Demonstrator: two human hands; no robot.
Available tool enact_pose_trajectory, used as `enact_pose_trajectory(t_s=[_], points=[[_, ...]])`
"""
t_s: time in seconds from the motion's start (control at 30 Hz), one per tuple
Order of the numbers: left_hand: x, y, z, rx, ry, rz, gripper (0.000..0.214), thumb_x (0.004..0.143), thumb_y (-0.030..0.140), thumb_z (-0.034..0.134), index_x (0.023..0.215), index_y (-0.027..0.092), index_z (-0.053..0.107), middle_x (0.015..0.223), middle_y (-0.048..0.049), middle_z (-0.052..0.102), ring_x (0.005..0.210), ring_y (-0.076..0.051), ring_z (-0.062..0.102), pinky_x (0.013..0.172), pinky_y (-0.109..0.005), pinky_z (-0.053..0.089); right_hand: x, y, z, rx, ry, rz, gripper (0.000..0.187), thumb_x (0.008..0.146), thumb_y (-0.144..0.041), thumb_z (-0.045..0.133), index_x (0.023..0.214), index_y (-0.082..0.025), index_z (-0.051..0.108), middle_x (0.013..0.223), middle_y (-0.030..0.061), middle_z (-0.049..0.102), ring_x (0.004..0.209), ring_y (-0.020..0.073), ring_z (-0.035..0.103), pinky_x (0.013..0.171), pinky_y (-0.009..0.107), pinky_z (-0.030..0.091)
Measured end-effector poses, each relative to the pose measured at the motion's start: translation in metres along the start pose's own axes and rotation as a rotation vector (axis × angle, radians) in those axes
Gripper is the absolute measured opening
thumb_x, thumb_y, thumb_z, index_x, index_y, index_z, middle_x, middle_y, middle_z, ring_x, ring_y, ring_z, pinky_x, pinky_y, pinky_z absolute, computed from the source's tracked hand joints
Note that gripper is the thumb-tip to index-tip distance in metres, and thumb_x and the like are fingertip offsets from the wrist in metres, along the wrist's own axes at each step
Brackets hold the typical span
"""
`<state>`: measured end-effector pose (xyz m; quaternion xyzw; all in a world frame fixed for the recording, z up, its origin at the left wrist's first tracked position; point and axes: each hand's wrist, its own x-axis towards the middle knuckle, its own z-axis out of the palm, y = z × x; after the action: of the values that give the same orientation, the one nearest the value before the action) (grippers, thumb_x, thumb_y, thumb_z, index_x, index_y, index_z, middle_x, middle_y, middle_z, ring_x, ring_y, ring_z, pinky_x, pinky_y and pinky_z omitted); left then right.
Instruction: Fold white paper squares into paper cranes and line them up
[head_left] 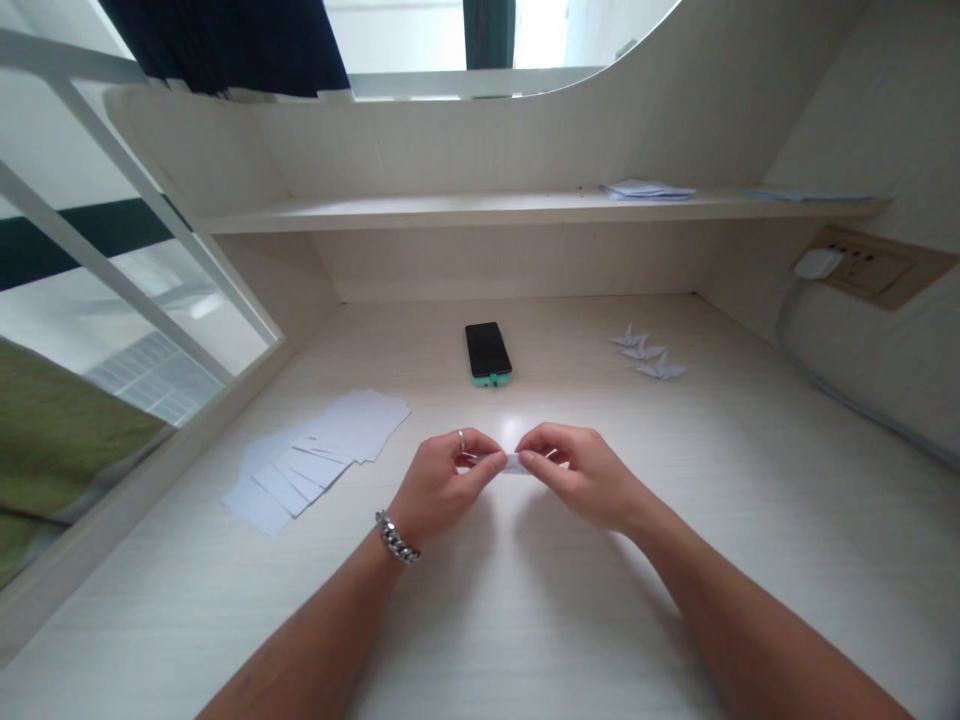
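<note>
Both hands meet over the middle of the pale wooden desk (525,620). My left hand (439,485), with a ring and a metal bracelet, pinches one end of a small folded white paper strip (513,462). My right hand (581,475) pinches the other end. The strip is held just above the desk between the fingertips. Most of the paper is hidden by the fingers.
A fan of several white paper slips (315,455) lies to the left. A black phone (487,352) in a teal case lies ahead. Three small folded paper pieces (649,355) sit at the right. A shelf (525,208) holds papers (649,189). A wall socket with plug (821,263) is on the right.
</note>
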<state>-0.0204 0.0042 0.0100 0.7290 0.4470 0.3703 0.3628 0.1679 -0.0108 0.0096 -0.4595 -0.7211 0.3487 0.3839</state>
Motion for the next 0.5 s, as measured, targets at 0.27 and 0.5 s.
enact_pose_trajectory(t_s=[0.27, 0.5], points=[[0.001, -0.011, 0.007, -0.258, 0.094, -0.097, 0.028, 0.075, 0.036, 0.072, 0.091, 0.014, 0.066, 0.084, -0.0079, 0.072, 0.075, -0.018, 0.068, 0.069, -0.028, 0.055, 0.004, 0.011, 0.013, 0.268, 0.169, 0.120, 0.025, 0.085, -0.039, 0.059, 0.079, -0.015, 0.067, 0.071, 0.0038, 0.067, 0.067, 0.0162, 0.060, 0.064, 0.028, 0.048], [0.000, -0.004, 0.013, -0.280, 0.106, -0.105, 0.017, 0.077, 0.030, 0.070, 0.082, 0.015, 0.068, 0.077, -0.0052, 0.072, 0.070, -0.016, 0.068, 0.067, -0.027, 0.055, 0.006, 0.015, 0.028, 0.399, 0.208, 0.136, 0.026, 0.082, -0.040, 0.063, 0.083, -0.015, 0.071, 0.081, 0.0070, 0.072, 0.077, 0.0195, 0.065, 0.070, 0.030, 0.052]])
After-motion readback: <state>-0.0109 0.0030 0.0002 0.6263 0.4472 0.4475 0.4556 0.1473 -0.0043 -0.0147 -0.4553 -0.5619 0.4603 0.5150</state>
